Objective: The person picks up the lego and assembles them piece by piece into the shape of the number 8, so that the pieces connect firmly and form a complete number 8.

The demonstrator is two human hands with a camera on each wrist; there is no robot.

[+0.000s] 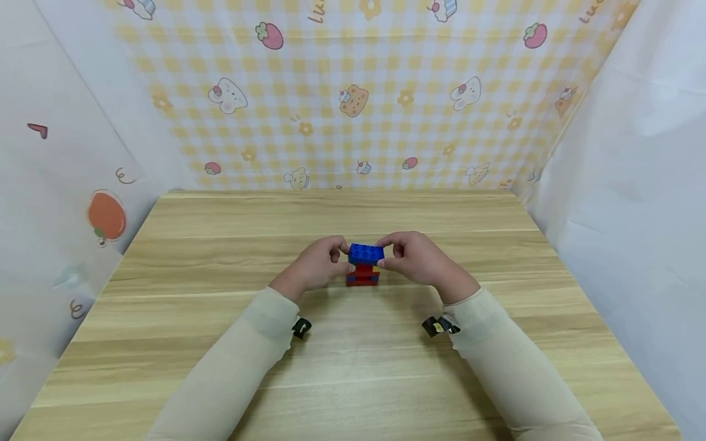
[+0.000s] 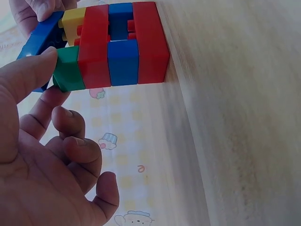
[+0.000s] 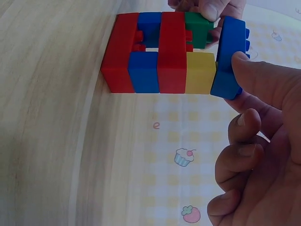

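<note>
A small tower of toy building blocks stands on the table. Two long red bricks (image 2: 154, 42) alternate with short blue bricks (image 3: 143, 72); above them are a green brick (image 2: 69, 68) and a yellow brick (image 3: 201, 73). Over these, a long blue brick (image 1: 366, 253) sits tilted, close to the yellow brick, with a gap on the green brick's side. The right hand (image 1: 415, 260) pinches the long blue brick between thumb and index finger. My left hand (image 1: 317, 263) pinches the green brick near its upper edge, its other fingers loosely curled.
The wood-grain table (image 1: 353, 380) reaches back to a yellow checked cloth (image 1: 331, 135) with cartoon prints. White sheets hang at the left (image 1: 49, 202) and right (image 1: 634, 202). A dark strap piece (image 1: 301, 328) shows at the left cuff.
</note>
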